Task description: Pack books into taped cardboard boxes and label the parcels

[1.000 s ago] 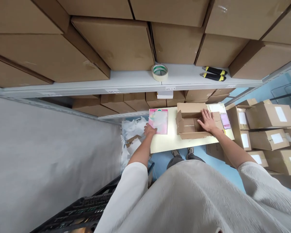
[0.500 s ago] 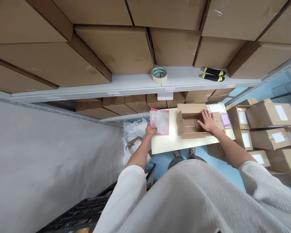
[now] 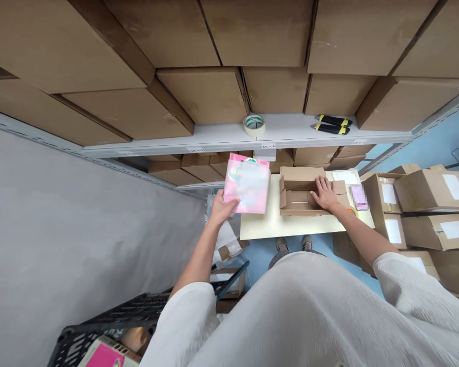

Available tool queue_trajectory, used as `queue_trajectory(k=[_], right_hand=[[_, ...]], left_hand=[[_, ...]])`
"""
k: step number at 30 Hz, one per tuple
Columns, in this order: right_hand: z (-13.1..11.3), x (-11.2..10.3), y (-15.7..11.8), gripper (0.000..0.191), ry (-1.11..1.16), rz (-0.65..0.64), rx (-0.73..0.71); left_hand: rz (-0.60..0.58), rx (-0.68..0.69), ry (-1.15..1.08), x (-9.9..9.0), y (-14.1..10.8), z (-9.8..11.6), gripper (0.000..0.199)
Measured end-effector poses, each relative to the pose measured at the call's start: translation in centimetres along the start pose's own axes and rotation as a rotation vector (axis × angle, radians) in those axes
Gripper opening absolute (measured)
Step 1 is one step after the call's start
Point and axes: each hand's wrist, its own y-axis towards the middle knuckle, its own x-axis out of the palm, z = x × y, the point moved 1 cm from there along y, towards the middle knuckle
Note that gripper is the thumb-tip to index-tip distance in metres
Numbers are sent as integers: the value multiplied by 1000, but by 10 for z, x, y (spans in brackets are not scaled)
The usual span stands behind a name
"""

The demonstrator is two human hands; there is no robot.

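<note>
A flat pink packet [image 3: 248, 186] with a pale, cloudy front is pinched at its lower left corner by my left hand [image 3: 222, 206], thumb on top. It is held above the left end of the pale yellow worktop [image 3: 260, 229]; whether it is a book or a bag I cannot tell. On the worktop stands an open cardboard box [image 3: 306, 210], flaps folded out and no contents visible. My right hand [image 3: 325, 194] lies with fingers spread on the box's right side, holding nothing.
Cardboard boxes [image 3: 210, 97] fill the shelf above, where a tape roll [image 3: 254, 125] and black-and-yellow cutters [image 3: 332, 125] lie. Labelled boxes [image 3: 436, 193] are stacked at right. A black crate [image 3: 76, 339] stands lower left, beside the grey wall [image 3: 80, 234].
My left hand has lifted the pink packet up from the worktop, closer to the camera. My right hand stays on the box. The view has shifted slightly.
</note>
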Motion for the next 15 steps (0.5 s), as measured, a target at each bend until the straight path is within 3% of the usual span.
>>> queue_trajectory(k=[3, 6, 11, 15], right_hand=[[0, 1, 2, 85, -3, -8, -4], [0, 2, 3, 84, -2, -14, -11], [5, -1, 7, 84, 25, -39, -50], [19, -8, 6, 88, 50, -65, -94]], left_hand=[[-4, 137, 25, -3, -8, 55, 40], [2, 300, 53, 14, -13, 111, 38], [-107, 453, 276, 79, -19, 178, 31], [-330, 491, 488, 135, -13, 193, 31]])
